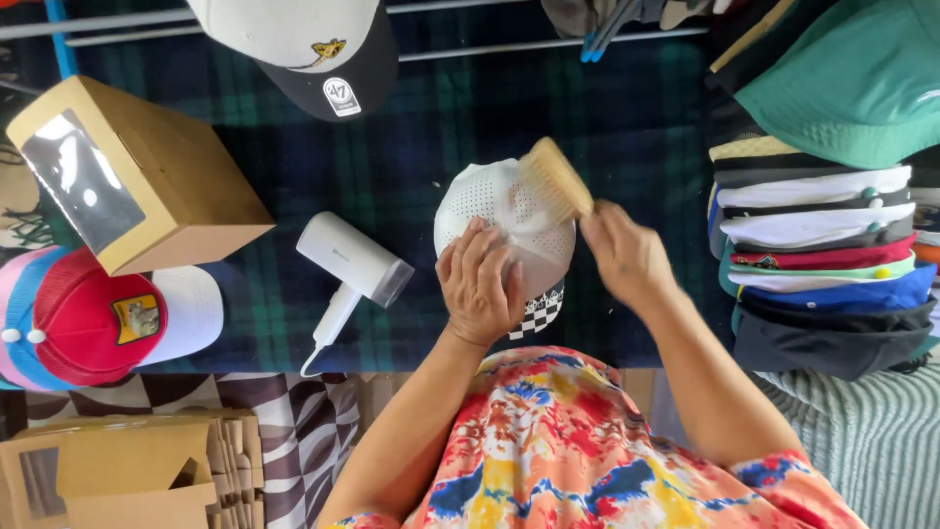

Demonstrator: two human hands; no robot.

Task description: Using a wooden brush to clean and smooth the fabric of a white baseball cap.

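Note:
A white perforated cap with a checkered brim lies on the dark plaid cloth in the middle. My left hand presses flat on the cap's near side, holding it down. My right hand grips a pale wooden brush, whose bristles rest on the cap's upper right part.
A white handheld steamer lies left of the cap. A cardboard box with a window stands at the left, with a red and white cap below it. A stack of several caps rises at the right. A white and black cap lies at the top. Flat cardboard boxes sit at the bottom left.

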